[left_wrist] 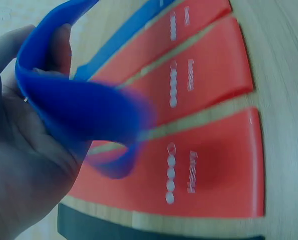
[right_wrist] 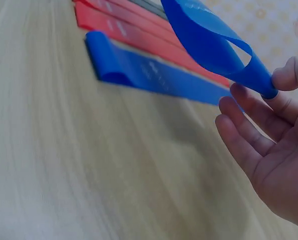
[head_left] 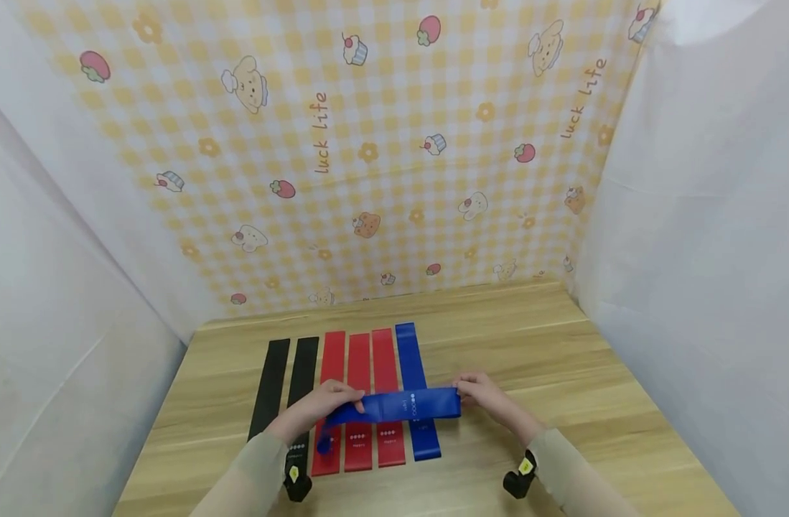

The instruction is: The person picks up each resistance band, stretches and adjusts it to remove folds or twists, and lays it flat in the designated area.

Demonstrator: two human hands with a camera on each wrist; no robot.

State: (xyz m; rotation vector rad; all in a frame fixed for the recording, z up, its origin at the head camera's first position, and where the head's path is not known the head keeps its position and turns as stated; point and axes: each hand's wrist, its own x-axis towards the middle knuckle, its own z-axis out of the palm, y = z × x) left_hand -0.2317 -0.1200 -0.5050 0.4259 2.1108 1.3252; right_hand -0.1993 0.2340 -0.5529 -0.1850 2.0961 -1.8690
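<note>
A blue resistance band is stretched out flat between both hands, above the row of bands on the table. My left hand pinches it towards its left part, and the loose end hangs down past the fingers over a red band. At its other end, the right hand pinches the band's edge between thumb and forefinger; in the right wrist view the other fingers are spread. Beneath the held band lies a second blue band, its near end slightly raised in the right wrist view.
Two black bands and several red bands lie side by side on the wooden table. A checked cloth hangs behind, with white sheets at both sides.
</note>
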